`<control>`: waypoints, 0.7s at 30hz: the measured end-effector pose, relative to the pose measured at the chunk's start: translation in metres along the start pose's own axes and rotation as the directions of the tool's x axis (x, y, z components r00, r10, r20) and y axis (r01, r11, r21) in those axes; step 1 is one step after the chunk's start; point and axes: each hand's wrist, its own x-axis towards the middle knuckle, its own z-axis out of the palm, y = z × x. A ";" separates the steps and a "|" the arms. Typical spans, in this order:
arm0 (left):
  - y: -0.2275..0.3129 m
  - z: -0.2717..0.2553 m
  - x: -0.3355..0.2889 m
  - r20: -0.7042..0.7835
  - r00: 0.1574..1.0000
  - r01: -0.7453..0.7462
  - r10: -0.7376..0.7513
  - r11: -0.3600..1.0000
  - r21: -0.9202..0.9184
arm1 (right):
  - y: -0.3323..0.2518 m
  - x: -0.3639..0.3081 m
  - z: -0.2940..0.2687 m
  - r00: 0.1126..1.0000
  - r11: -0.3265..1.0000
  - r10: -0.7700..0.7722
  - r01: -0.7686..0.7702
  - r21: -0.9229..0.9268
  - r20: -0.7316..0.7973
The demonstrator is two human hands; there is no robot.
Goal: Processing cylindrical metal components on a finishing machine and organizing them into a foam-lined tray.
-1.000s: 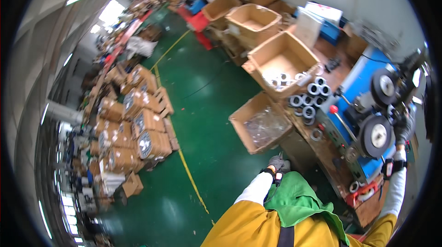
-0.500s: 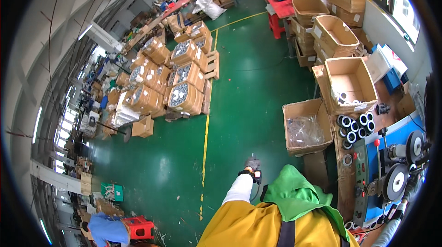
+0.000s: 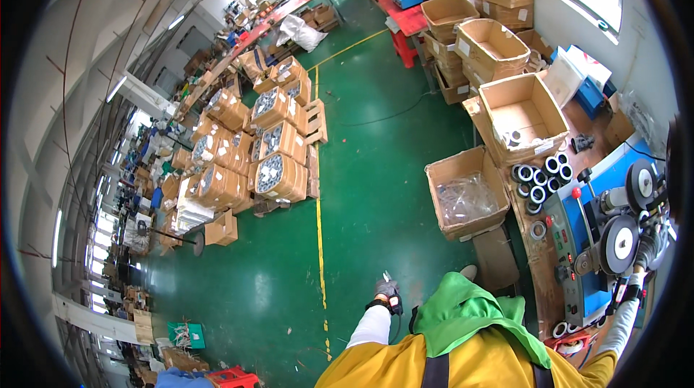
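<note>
My left hand (image 3: 388, 290), in a grey glove with a dark band at the wrist, hangs over the green floor. A small pale tip shows at its fingers; I cannot tell whether it is a held thing. At the far right my right hand (image 3: 653, 245), also grey-gloved, reaches beside the lower wheel (image 3: 620, 243) of a blue bench machine (image 3: 593, 300). Its fingers blend into the dark machine parts, so their grip is unclear. An upper wheel (image 3: 641, 180) sits beyond. Black-and-white rings (image 3: 541, 177) are grouped on the wooden bench (image 3: 543, 261) next to the machine.
An open carton (image 3: 506, 95) with a few rings stands on the bench. Below it, another carton (image 3: 477, 224) holds clear plastic. Filled cartons (image 3: 293, 184) stand on pallets left of the yellow floor line (image 3: 319, 243). A red stool (image 3: 233, 377) is at lower left.
The view has shifted, so the bench and cartons sit further left. My right arm now shows more, its hand up by the wheels. My left hand appears slightly lower and further left.
</note>
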 end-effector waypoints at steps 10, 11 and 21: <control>-0.010 0.032 -0.038 0.140 0.974 -0.185 0.180 0.982 0.026 | 0.013 0.015 0.008 0.997 0.994 -0.070 0.072 0.079 -0.024; -0.017 0.027 -0.038 0.123 0.978 -0.182 0.168 0.977 0.107 | 0.014 0.018 0.006 0.997 0.993 -0.079 0.081 0.089 -0.027; -0.080 -0.010 -0.026 -0.017 1.000 0.003 0.002 0.968 0.250 | -0.047 0.017 -0.005 0.971 0.919 -0.101 0.007 0.395 0.217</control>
